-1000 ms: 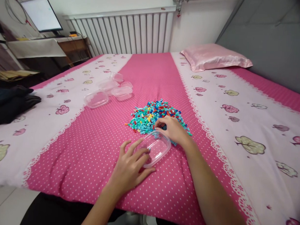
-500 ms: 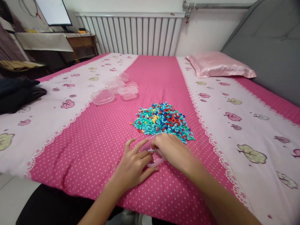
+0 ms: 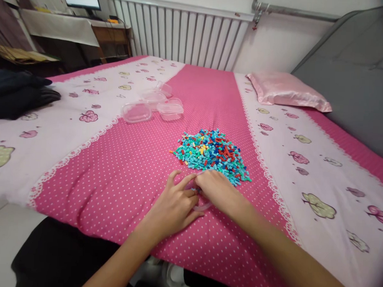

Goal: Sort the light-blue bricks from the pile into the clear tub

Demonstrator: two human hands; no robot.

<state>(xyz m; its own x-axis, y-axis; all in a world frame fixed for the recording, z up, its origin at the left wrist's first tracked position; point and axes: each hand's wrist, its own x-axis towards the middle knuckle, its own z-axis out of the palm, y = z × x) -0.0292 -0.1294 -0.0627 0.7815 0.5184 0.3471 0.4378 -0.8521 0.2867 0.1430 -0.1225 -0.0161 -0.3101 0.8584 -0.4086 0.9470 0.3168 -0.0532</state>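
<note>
A small clear plastic container (image 3: 204, 206) sits on the pink dotted sheet in front of me, mostly covered by my hands. My left hand (image 3: 178, 201) grips its left side, with the thumb along the near edge and some fingers bent over the rim. From the right, my right hand (image 3: 215, 187) reaches into it, fingers closed and pointing down; their tips are hidden. A bit of light blue shows between the two hands. Just beyond them lies a heap of small building bricks (image 3: 210, 152) in light blue, green, red, dark blue and yellow.
Several more clear plastic containers (image 3: 137, 112) lie farther back on the left. A pink pillow (image 3: 289, 90) rests at the right by the grey headboard (image 3: 354, 61). Dark folded clothing (image 3: 20, 93) is at the left edge. A radiator (image 3: 183, 32) stands behind the bed.
The camera view has tilted and shifted slightly. Both hands stay at the container, with the right hand's fingers still inside it.
</note>
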